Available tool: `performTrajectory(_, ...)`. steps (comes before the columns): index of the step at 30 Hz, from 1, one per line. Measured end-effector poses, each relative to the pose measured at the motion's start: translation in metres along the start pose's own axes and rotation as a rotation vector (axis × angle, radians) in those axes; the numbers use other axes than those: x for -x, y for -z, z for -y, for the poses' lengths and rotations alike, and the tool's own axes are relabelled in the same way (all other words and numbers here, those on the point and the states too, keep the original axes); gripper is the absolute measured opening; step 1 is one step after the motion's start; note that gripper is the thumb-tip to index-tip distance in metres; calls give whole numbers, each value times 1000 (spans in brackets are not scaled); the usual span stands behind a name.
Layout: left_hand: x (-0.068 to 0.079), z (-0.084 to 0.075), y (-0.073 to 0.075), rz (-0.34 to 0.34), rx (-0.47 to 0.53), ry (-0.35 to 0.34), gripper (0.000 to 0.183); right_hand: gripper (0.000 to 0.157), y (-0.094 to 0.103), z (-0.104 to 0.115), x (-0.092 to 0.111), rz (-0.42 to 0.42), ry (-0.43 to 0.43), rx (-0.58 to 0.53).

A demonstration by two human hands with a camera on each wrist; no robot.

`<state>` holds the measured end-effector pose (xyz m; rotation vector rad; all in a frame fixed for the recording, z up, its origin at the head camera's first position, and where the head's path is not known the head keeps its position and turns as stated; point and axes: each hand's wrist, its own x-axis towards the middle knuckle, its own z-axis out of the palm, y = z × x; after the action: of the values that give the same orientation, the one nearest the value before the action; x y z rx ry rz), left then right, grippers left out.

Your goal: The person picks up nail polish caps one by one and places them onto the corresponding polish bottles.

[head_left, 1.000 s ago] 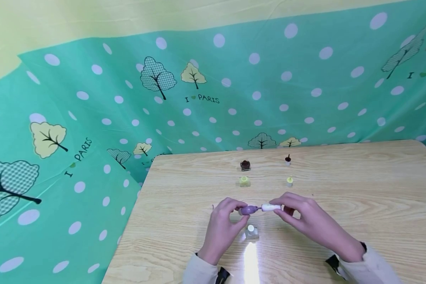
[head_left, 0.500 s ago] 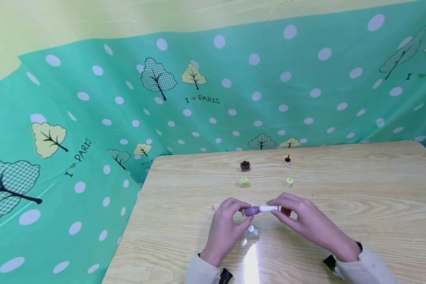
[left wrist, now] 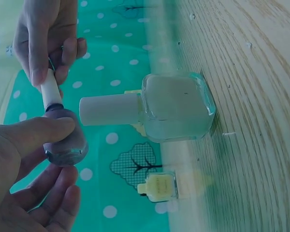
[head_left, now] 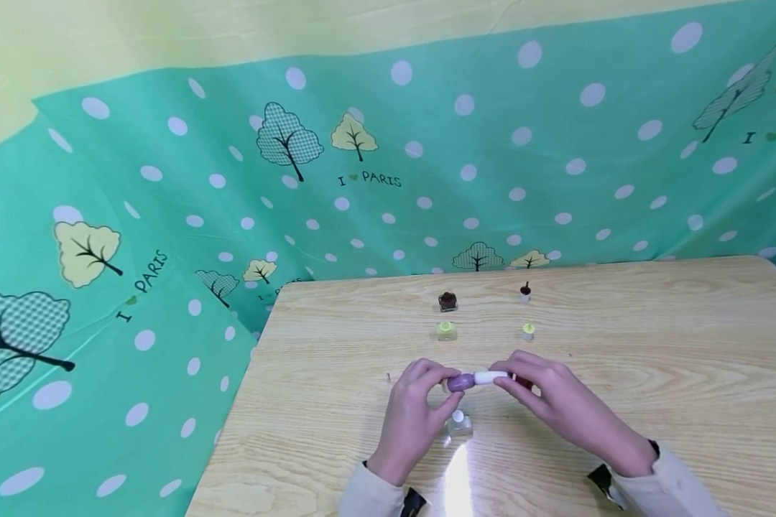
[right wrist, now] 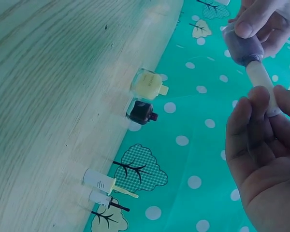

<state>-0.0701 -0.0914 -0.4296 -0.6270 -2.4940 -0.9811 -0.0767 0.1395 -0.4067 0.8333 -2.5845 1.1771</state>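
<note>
Between thumb and fingers, my left hand [head_left: 412, 413] grips a small bottle of purple nail polish [head_left: 460, 383], held sideways above the table. The bottle's white cap [head_left: 489, 378] is pinched by my right hand [head_left: 550, 384]. Cap and bottle neck meet, and no brush shows between them; the left wrist view has the cap [left wrist: 50, 92] straight in line with the bottle [left wrist: 67, 140]. Just below my left hand stands a capped bottle of clear nail polish [head_left: 460, 425], upright on the table.
Farther back on the wooden table [head_left: 336, 330] stand an uncapped yellow polish bottle [head_left: 446, 331] and an uncapped dark one [head_left: 447, 301]. To their right, a yellow-brushed cap [head_left: 528, 332] and a dark-brushed cap [head_left: 525, 291] stand brush up. A patterned cloth [head_left: 427, 179] hangs behind.
A second ago the purple brush stem showed between bottle and cap. The two hands have drawn closer, and the brush has gone into the bottle, with the cap now against the neck.
</note>
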Motion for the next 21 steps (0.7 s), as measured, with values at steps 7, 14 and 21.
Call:
performTrajectory(7, 1, 1, -3, 14, -14, -29, 25, 17, 0, -1, -3, 48, -79, 11)
performTrajectory(14, 3, 1, -6, -22, 10, -23, 27, 24, -3, -1, -3, 46, -188, -37)
performTrajectory(21, 1, 0, -6, -55, 28, -31, 27, 32, -5, -1, -4, 21, -253, -46)
